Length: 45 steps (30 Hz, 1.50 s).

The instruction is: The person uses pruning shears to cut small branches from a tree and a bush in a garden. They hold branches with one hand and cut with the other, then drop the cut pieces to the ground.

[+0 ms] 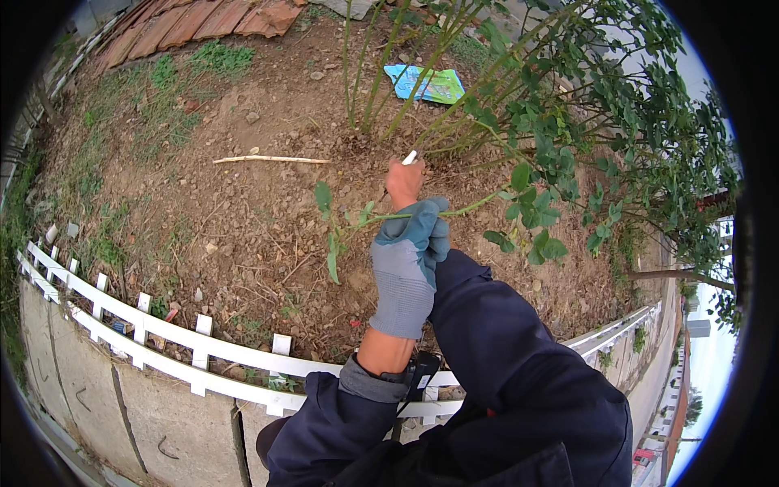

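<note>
My left hand [412, 243], in a grey and teal knit glove, is closed round a thin green leafy stem [479, 204] that runs across from the bush on the right. Just beyond the glove, my bare right hand [404, 183] is closed on a white-ended object [410, 157]; only its rounded tip shows, so its kind is unclear. The glove partly covers this hand and its wrist. Leaves [333, 253] hang from the stem's left end. Close ahead of my right hand, several upright stems of the leafy bush [560, 122] rise from the soil.
A low white picket fence [162, 329] crosses in front of me, with concrete slabs [182, 418] on the near side. A dry stick [272, 159] lies on the soil left of my hands. A blue-green packet [438, 85] lies behind the stems; reddish roof tiles [203, 24] are at far left.
</note>
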Each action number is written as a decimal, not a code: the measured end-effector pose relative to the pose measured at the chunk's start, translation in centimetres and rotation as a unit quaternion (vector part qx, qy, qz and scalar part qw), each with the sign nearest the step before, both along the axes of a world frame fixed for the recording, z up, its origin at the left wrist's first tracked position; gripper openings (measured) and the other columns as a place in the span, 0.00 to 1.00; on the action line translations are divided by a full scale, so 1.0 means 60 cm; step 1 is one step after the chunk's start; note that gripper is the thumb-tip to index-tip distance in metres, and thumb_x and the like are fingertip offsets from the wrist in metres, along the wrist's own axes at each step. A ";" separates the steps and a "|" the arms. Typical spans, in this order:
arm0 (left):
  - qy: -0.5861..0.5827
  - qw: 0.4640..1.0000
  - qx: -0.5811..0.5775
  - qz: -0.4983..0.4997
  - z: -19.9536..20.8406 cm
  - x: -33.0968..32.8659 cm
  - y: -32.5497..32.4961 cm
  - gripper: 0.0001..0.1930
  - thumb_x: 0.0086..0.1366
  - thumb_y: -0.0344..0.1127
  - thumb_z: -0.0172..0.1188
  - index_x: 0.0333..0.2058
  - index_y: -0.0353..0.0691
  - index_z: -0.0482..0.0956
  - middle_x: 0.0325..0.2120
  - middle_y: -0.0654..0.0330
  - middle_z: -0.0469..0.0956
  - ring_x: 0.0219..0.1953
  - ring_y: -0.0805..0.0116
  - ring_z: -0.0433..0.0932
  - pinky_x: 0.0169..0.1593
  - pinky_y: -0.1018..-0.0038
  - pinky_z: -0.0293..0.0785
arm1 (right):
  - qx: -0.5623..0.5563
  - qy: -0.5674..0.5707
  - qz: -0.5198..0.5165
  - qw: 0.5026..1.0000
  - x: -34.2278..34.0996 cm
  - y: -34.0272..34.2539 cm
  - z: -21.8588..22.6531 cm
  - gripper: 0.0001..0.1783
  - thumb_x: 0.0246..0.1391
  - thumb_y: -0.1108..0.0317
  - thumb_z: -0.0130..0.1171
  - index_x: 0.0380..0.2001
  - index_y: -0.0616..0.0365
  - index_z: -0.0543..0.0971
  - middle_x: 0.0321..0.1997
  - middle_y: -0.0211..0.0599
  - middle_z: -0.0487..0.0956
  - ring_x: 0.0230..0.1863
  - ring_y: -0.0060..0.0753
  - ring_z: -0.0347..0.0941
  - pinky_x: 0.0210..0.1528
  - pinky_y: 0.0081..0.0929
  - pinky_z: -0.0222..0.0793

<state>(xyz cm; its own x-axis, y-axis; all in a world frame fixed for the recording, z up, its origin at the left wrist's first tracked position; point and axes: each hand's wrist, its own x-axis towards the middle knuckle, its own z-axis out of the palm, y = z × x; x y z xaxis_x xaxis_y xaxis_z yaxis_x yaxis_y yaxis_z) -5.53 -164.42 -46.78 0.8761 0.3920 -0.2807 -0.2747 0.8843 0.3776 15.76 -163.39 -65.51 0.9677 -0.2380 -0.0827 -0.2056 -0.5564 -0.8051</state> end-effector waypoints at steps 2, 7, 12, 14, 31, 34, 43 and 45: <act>-0.007 1.000 0.000 0.004 0.000 0.002 0.001 0.12 0.70 0.33 0.57 0.44 0.29 0.80 0.23 0.63 0.79 0.22 0.77 0.74 0.27 0.81 0.72 | -0.016 0.020 0.004 1.000 0.001 0.000 0.009 0.48 0.50 0.54 0.60 0.65 0.75 0.55 0.56 0.68 0.72 0.55 0.68 0.70 0.58 0.52 0.64; -0.001 1.000 -0.004 0.002 0.001 0.006 -0.003 0.10 0.68 0.35 0.61 0.39 0.33 0.82 0.24 0.64 0.78 0.21 0.78 0.71 0.24 0.82 0.65 | 0.008 0.019 0.019 1.000 -0.002 0.002 0.031 0.46 0.50 0.55 0.60 0.64 0.75 0.56 0.57 0.69 0.70 0.54 0.68 0.70 0.58 0.53 0.64; 0.003 1.000 -0.005 0.002 0.000 0.004 -0.002 0.11 0.69 0.34 0.58 0.42 0.31 0.81 0.24 0.63 0.79 0.22 0.77 0.73 0.26 0.81 0.69 | 0.004 -0.005 0.009 1.000 0.004 0.003 0.023 0.40 0.48 0.57 0.60 0.58 0.76 0.63 0.50 0.66 0.74 0.51 0.68 0.71 0.55 0.54 0.65; 0.006 1.000 0.000 0.002 -0.002 0.004 -0.001 0.12 0.70 0.33 0.57 0.44 0.29 0.80 0.24 0.63 0.79 0.22 0.77 0.74 0.27 0.81 0.71 | -0.016 -0.011 -0.001 1.000 0.014 0.002 0.014 0.36 0.47 0.58 0.60 0.54 0.75 0.67 0.47 0.64 0.76 0.49 0.66 0.73 0.54 0.53 0.65; 0.033 0.999 0.008 -0.039 0.000 0.009 -0.019 0.12 0.70 0.34 0.58 0.45 0.30 0.79 0.23 0.64 0.78 0.21 0.77 0.74 0.26 0.83 0.71 | 0.062 -0.043 -0.041 0.996 0.051 0.020 -0.025 0.33 0.47 0.61 0.62 0.51 0.74 0.67 0.48 0.65 0.74 0.48 0.64 0.73 0.51 0.53 0.67; 0.033 0.998 0.020 -0.040 -0.001 0.010 -0.019 0.13 0.70 0.34 0.58 0.44 0.30 0.80 0.23 0.64 0.78 0.21 0.77 0.74 0.27 0.83 0.71 | 0.046 -0.042 -0.042 0.997 0.050 0.022 -0.016 0.33 0.47 0.61 0.62 0.52 0.74 0.67 0.49 0.65 0.74 0.49 0.64 0.73 0.52 0.52 0.67; 0.019 0.999 0.038 -0.006 0.022 0.015 -0.027 0.12 0.68 0.37 0.61 0.42 0.34 0.83 0.23 0.66 0.79 0.22 0.79 0.72 0.26 0.84 0.66 | 0.023 -0.014 -0.030 0.999 0.029 0.002 0.006 0.32 0.47 0.58 0.64 0.50 0.71 0.69 0.45 0.64 0.77 0.47 0.65 0.75 0.52 0.51 0.68; 0.011 0.998 0.056 0.002 0.029 0.018 -0.027 0.12 0.68 0.37 0.61 0.42 0.34 0.83 0.24 0.65 0.79 0.22 0.79 0.73 0.26 0.83 0.66 | 0.016 -0.014 -0.034 0.999 0.031 -0.004 0.005 0.32 0.46 0.58 0.65 0.48 0.71 0.70 0.44 0.63 0.78 0.46 0.64 0.75 0.51 0.51 0.68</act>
